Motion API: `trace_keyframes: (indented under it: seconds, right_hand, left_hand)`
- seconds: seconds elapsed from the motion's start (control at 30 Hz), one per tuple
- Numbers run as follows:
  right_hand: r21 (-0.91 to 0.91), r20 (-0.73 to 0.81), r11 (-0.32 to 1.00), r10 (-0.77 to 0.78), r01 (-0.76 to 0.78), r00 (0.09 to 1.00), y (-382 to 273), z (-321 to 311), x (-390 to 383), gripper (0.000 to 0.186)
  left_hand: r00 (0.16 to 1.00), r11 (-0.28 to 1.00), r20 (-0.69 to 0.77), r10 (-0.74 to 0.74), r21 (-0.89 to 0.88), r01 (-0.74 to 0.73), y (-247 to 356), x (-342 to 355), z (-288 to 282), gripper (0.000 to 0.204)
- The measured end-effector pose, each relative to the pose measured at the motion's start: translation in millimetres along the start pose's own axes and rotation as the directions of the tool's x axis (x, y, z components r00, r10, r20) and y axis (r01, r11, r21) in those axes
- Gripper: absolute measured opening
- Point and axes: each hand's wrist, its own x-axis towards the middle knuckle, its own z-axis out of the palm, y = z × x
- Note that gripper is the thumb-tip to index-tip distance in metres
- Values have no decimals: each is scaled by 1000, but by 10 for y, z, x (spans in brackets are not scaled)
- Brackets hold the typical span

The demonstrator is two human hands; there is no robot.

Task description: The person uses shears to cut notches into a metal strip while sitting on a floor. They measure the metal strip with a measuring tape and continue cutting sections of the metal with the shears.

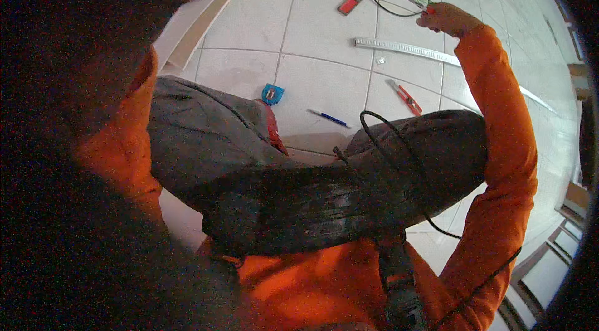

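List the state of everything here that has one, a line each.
Right hand: fingers closed around the scissors
Scissors: blades look apart
Tape measure: no tape visibly drawn out
Utility knife: lying down, blade position unclear
Blue pen: lying on the floor
Red-handled square: lying flat
Metal strip: flat, partly behind the sleeve

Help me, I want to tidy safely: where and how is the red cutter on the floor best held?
Probably by its red handle, from above on the person's right: the cutter lies flat, its slim grey end, likely the blade, pointing away and left.
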Motion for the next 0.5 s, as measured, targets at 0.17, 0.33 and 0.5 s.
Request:
trace_keyframes:
  seconds: [0.17,0.33,0.5]
  right_hand:
    - [-188,47,980,68,-58,997,-457,-55,93,31]
    - [-255,74,965,88,-67,993,-569,-61,14,32]
    - [-340,20,934,125,-111,992,-519,-369,67,31]
  left_hand:
    - [999,1000,-47,6,10,-6,39,-120,-110,34]
    - [999,1000,-38,4,21,-3,168,-128,-165,34]
    - [1000,1000,9,11,24,-12,221,371,-209,34]
